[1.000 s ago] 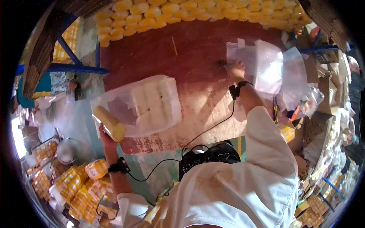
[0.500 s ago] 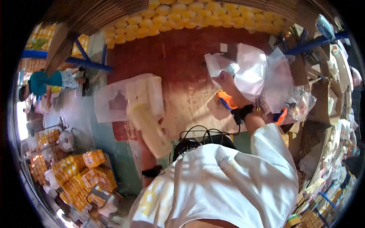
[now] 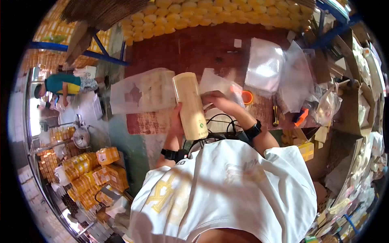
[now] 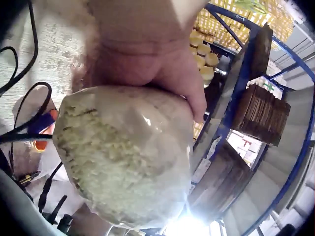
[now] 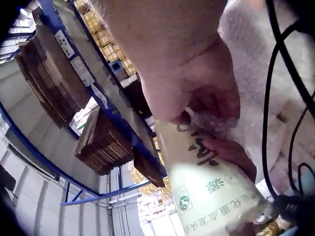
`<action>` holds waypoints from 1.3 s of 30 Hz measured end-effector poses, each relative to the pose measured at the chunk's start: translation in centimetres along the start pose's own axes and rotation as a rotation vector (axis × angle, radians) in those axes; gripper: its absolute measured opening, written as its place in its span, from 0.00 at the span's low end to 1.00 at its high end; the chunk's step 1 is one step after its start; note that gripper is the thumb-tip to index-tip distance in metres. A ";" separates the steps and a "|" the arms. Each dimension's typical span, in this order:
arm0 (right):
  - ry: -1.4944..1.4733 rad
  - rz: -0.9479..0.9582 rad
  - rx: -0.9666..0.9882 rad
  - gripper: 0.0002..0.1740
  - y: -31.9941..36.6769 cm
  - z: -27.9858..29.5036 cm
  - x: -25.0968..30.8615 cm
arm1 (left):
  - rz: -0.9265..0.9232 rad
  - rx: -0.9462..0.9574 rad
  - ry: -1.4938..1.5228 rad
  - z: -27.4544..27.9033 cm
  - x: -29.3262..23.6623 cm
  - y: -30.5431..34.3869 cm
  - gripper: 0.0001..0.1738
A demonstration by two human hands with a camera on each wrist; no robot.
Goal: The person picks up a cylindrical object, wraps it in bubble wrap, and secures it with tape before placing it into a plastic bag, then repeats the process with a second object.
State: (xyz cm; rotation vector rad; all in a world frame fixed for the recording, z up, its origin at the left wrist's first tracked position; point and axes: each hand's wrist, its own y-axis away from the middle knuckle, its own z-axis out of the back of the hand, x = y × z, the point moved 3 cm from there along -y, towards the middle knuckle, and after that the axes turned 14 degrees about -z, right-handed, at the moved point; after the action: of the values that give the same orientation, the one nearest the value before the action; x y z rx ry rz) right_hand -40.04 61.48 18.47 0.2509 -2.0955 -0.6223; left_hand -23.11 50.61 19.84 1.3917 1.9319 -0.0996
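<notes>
A pale cylindrical package (image 3: 189, 101) stands out in front of the torso, its lower end printed in green. My left hand (image 3: 176, 123) grips it from the left side; in the left wrist view the hand (image 4: 147, 66) lies over the package (image 4: 120, 157), whose end looks grainy. Close to its right side, my right hand (image 3: 222, 102) pinches a clear plastic bag (image 3: 214, 82) that spreads over the table. The right wrist view has curled fingers of the right hand (image 5: 197, 91) on crinkled plastic (image 5: 214, 123), against the printed package (image 5: 209, 184).
A white sheet-wrapped bundle (image 3: 152, 89) lies left on the red table (image 3: 194, 46). Clear bags (image 3: 264, 65), an orange ring-shaped object (image 3: 246, 97) and a yellow cutter (image 3: 275, 111) are at the right. Yellow-white packages (image 3: 202, 14) line the back. A person (image 3: 60, 84) is far left.
My left hand has brought the package from the left bundle to the middle, more upright. My right hand has drawn a clear bag off the right-hand pile towards the package.
</notes>
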 end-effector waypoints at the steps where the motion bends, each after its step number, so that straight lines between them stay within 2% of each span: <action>1: 0.024 -0.020 -0.037 0.17 0.8 0.2 0.5 | 0.015 0.030 0.008 -0.1 0.0 0.1 0.49; 2: -0.063 0.061 -0.077 0.15 1.0 0.7 0.4 | 0.031 0.059 0.019 -0.1 0.1 0.2 0.49; 5: -0.268 0.101 -0.280 0.18 1.4 1.4 -0.3 | -0.008 -0.075 0.043 -1.6 -0.2 1.0 0.45; 6: -0.296 0.200 -0.204 0.13 0.4 2.3 -1.1 | -0.010 -0.066 0.020 -0.6 -0.1 0.8 0.44; 9: 0.565 0.054 -0.752 0.15 1.4 2.8 2.5 | -0.028 -0.055 -0.045 2.2 -0.5 0.0 0.41; 10: 0.658 0.131 -0.844 0.17 1.4 2.2 2.9 | -0.031 -0.059 -0.063 2.4 -0.9 0.2 0.40; 13: 0.961 0.244 -0.791 0.19 -1.3 0.2 2.1 | -0.008 -0.011 -0.062 1.6 -1.8 1.2 0.37; 14: 0.950 0.200 -0.631 0.20 -2.4 -0.3 1.6 | 0.007 0.012 -0.055 1.5 -2.1 1.7 0.37; 17: 1.008 0.127 -0.400 0.21 -5.7 -2.1 -1.1 | -0.001 -0.018 -0.204 2.5 -2.6 1.8 0.34; 18: 0.882 0.156 -0.307 0.20 -5.4 -2.8 -1.5 | 0.009 -0.002 -0.228 2.7 -2.8 1.9 0.34; 21: 0.846 0.000 -0.173 0.19 -5.0 -3.0 -1.7 | 0.057 0.068 -0.266 3.5 -3.4 2.1 0.32; 24: 0.303 -0.091 -0.005 0.16 -5.2 -1.2 -4.4 | 0.109 0.122 -0.259 5.4 -3.3 2.2 0.31; 27: -0.219 -0.103 -0.156 0.11 -4.1 -1.3 -4.7 | 0.069 0.078 -0.358 6.4 -3.4 2.0 0.32; 28: -0.250 0.047 -0.209 0.09 -3.1 -1.6 -3.6 | 0.044 0.068 -0.426 5.7 -4.0 2.2 0.33; 29: -0.335 0.068 -0.287 0.10 -2.5 -1.9 -2.8 | 0.020 0.054 -0.493 5.1 -4.4 2.6 0.35; 31: -0.505 0.116 -0.444 0.11 -1.6 -2.6 -0.2 | 0.027 0.148 -0.687 3.7 -5.1 2.5 0.37; 32: -0.457 0.253 -0.413 0.12 -0.8 -3.0 0.7 | 0.031 0.198 -0.785 3.0 -5.4 2.3 0.39; 35: 0.264 0.288 -0.547 0.11 -3.0 0.0 -0.1 | -0.007 0.396 -1.061 0.9 -6.1 1.7 0.41; 36: 0.352 0.475 -0.501 0.09 -2.6 -0.8 0.2 | -0.011 0.397 -1.100 0.3 -6.0 1.5 0.40; 38: 0.566 0.488 -0.561 0.10 -0.3 -2.1 1.1 | -0.022 0.382 -1.172 -0.5 -5.2 1.5 0.37; 39: 0.674 0.498 -0.585 0.12 0.5 -2.7 1.4 | 0.005 0.343 -1.172 -0.1 -4.8 1.5 0.40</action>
State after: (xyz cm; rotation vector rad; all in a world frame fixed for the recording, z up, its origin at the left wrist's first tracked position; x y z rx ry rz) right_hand -38.63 60.46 21.01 -0.3475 -1.1932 -0.6899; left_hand -21.18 47.49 23.27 1.1100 0.9291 -1.0322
